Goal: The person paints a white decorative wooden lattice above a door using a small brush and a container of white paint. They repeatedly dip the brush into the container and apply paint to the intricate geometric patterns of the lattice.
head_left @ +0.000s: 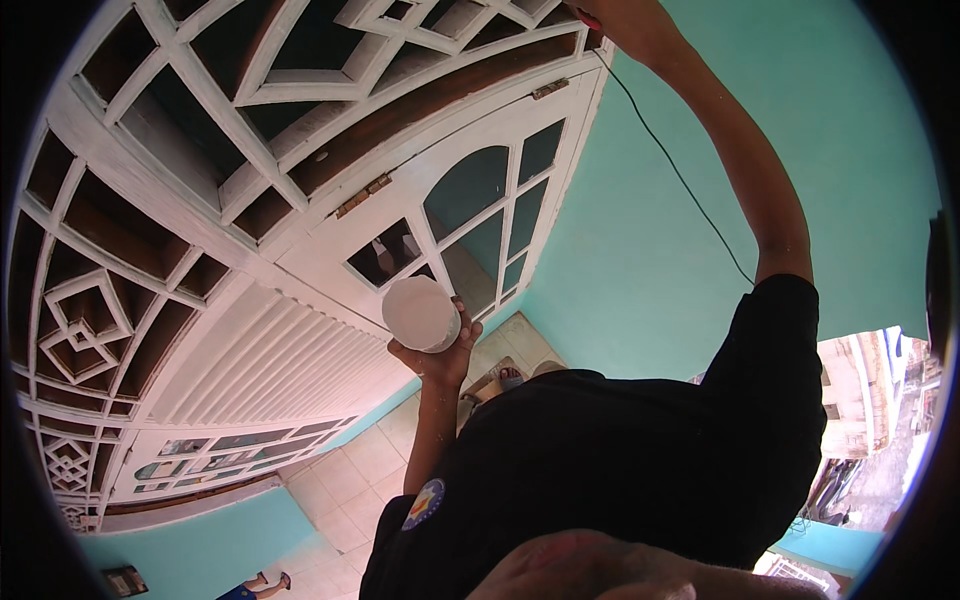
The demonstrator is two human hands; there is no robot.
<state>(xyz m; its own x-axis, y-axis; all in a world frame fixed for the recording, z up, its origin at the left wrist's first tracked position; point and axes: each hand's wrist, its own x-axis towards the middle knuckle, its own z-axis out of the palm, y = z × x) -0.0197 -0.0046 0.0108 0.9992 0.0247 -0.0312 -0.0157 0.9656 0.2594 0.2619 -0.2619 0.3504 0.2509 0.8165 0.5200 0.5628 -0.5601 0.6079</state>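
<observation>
Head view: looking from above down a person in a black shirt (620, 470).
Left hand (437, 355): gripping a white round container (421, 313) from below, fingers wrapping its side, holding it up beside the white door (330, 270).
Right hand (600, 15): reaching up along the teal wall (640, 250) to the top corner of the door frame; mostly cut off at the picture's edge, so I cannot tell its grip.
Thin black cord (680, 175): hanging along the raised arm.
Floor (350, 480): pale tiles showing far below.
</observation>
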